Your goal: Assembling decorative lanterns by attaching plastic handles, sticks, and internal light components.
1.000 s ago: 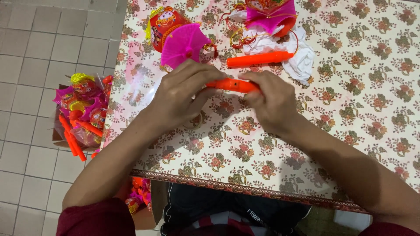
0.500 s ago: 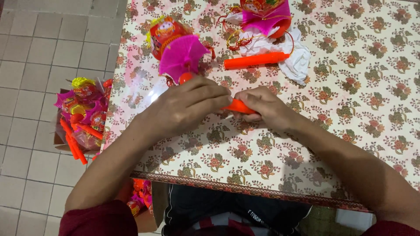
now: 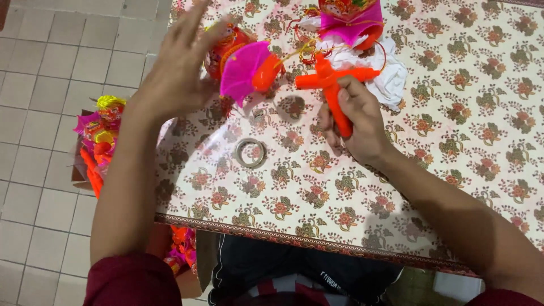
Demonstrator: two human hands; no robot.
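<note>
I see a bench [image 3: 453,187] covered with a floral-patterned cloth standing on a pale tiled floor [image 3: 39,68]. Directly on it lie a roll of clear tape [image 3: 250,153], a pink and orange paper lantern [image 3: 245,63], a white cloth [image 3: 391,79] and another pink lantern [image 3: 347,20] at the far edge.

Soft, even overhead light, faint shadows, motion blur on the raised left hand [image 3: 173,71].

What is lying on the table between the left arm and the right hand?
In the head view, a clear tape roll lies flat on the flowered tablecloth, between the left forearm and the right hand holding an orange stick.
</note>
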